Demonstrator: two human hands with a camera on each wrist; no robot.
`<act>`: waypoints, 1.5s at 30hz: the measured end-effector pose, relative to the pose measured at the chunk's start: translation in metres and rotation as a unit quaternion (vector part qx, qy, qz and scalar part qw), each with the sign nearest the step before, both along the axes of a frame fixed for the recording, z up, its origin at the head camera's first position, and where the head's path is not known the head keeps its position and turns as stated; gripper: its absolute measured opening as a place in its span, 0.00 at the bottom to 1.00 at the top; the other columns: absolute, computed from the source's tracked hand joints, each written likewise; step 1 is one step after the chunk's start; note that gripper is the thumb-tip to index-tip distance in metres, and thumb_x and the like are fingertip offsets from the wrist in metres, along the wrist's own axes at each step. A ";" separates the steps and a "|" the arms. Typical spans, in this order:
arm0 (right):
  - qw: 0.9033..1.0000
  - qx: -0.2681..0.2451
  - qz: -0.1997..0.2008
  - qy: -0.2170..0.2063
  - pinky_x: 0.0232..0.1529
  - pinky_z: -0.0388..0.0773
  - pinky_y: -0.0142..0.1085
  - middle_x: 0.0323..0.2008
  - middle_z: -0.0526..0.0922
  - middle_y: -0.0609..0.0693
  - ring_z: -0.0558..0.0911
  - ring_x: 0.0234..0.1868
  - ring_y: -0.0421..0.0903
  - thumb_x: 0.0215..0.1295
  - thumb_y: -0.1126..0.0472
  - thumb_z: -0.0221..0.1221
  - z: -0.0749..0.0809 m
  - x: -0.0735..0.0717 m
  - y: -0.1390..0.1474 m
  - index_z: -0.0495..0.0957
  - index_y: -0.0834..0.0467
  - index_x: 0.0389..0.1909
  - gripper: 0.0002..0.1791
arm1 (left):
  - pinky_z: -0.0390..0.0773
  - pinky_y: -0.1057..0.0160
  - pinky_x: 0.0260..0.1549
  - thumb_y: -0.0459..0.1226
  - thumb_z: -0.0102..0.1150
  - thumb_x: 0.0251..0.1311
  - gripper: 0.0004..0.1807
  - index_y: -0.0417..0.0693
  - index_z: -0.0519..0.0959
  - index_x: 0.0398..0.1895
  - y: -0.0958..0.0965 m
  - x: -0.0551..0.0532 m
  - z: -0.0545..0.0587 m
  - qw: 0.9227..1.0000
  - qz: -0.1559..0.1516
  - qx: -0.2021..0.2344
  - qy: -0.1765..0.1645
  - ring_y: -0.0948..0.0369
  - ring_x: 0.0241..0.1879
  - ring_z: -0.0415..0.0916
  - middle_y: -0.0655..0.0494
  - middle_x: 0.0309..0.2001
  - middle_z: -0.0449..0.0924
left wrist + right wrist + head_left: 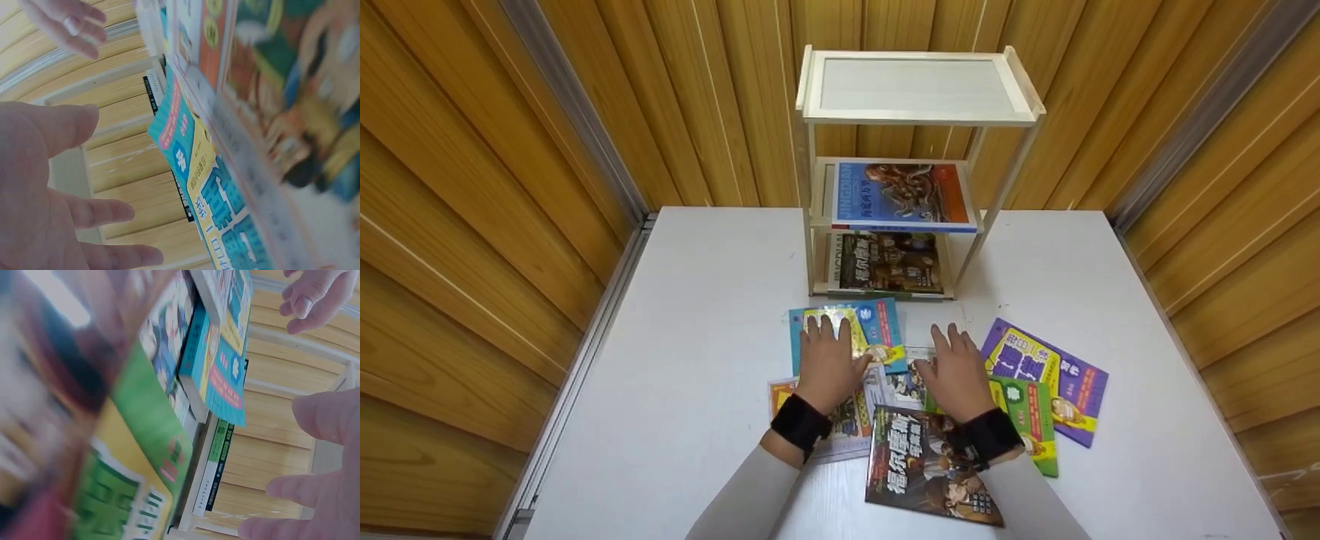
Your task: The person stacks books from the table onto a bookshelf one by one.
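Note:
My left hand hovers with spread fingers over a teal book and an orange-and-white picture book. In the left wrist view a gap shows between its fingers and the teal book. My right hand is likewise spread, above a green book and a white cartoon-covered book that it partly hides. The right wrist view shows those fingers apart from the green book. A dark brown book lies nearest the body, partly under the right wrist. Neither hand holds anything.
A purple book lies at the right, partly under the green one. Behind the pile stands a light wooden shelf rack, with a blue octopus-cover book on its middle shelf and a dark book on the bottom shelf. Wood-panelled walls surround the white table.

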State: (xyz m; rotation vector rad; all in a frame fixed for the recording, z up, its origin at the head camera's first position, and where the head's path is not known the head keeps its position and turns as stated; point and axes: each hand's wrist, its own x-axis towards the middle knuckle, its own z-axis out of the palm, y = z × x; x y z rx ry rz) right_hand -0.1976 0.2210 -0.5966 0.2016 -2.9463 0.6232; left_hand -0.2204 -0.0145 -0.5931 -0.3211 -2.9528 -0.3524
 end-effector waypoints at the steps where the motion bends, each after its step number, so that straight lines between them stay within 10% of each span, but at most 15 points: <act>1: 1.000 -0.001 -0.001 -0.004 0.74 0.63 0.68 0.75 0.65 0.78 0.66 0.75 0.78 0.76 0.47 0.63 -0.002 0.004 0.000 0.65 0.67 0.78 0.40 | 0.68 0.30 0.70 0.63 0.62 0.69 0.43 0.39 0.73 0.74 -0.001 0.005 -0.001 1.000 0.002 0.009 0.002 0.28 0.73 0.65 0.26 0.70 0.71; 13: 1.000 0.001 -0.005 -0.022 0.76 0.60 0.69 0.76 0.63 0.77 0.65 0.76 0.78 0.76 0.45 0.63 -0.011 0.028 -0.004 0.63 0.67 0.79 0.42 | 0.67 0.28 0.70 0.64 0.64 0.67 0.45 0.39 0.73 0.74 -0.012 0.036 -0.014 0.999 0.022 0.024 -0.011 0.27 0.74 0.63 0.25 0.73 0.67; 22: 0.999 -0.010 -0.021 -0.022 0.70 0.70 0.65 0.71 0.71 0.75 0.71 0.72 0.74 0.73 0.47 0.66 -0.010 0.031 -0.017 0.67 0.69 0.76 0.41 | 0.80 0.34 0.55 0.59 0.68 0.66 0.39 0.34 0.79 0.65 -0.021 0.051 -0.012 0.992 0.107 0.061 0.008 0.33 0.61 0.76 0.28 0.58 0.79; 33: 0.998 -0.037 -0.055 0.001 0.47 0.83 0.57 0.52 0.79 0.70 0.82 0.49 0.64 0.71 0.47 0.68 -0.016 0.041 -0.050 0.76 0.73 0.60 0.33 | 0.83 0.44 0.38 0.58 0.63 0.69 0.37 0.33 0.77 0.63 -0.057 0.076 -0.023 0.960 0.240 0.113 -0.091 0.41 0.48 0.78 0.34 0.47 0.77; 45: 0.999 -0.007 -0.051 0.012 0.47 0.80 0.55 0.46 0.82 0.67 0.81 0.46 0.62 0.68 0.46 0.70 -0.021 0.046 -0.071 0.80 0.75 0.53 0.33 | 0.81 0.50 0.29 0.55 0.67 0.66 0.36 0.27 0.76 0.53 -0.067 0.091 -0.030 0.943 0.267 0.139 -0.146 0.48 0.33 0.82 0.40 0.37 0.79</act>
